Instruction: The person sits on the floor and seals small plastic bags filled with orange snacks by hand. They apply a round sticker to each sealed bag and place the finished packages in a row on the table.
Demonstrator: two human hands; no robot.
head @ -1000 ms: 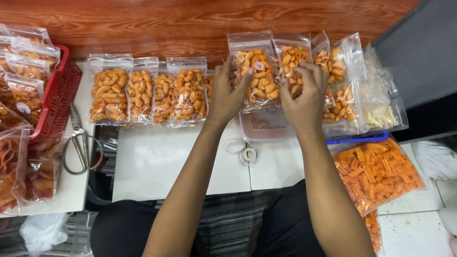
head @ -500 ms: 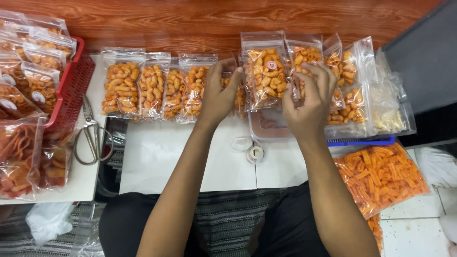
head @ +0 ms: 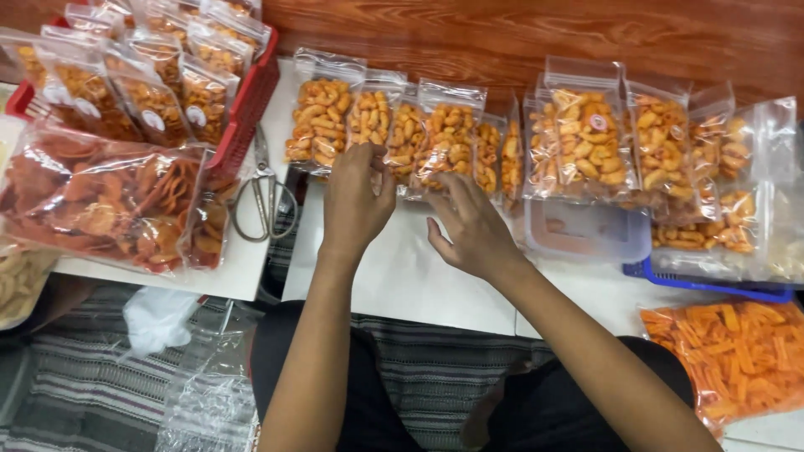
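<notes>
Both hands rest on a row of snack bags [head: 394,138] on the white worktop [head: 402,276] — left hand [head: 356,201] fingers spread on one bag's bottom edge, right hand [head: 473,230] fingers loosely spread, touching the next. Scissors [head: 261,197] lie just left.

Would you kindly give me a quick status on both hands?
Left hand and right hand open, fingertips on row of snack bags. Scissors lie left, clear of hands.

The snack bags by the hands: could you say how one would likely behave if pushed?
A snack bag would probably slide easily: glossy film on a smooth white table. Likely light and floppy, since thin plastic holds loose puffed pieces. The pieces look brittle, so pressing might crush them.
</notes>
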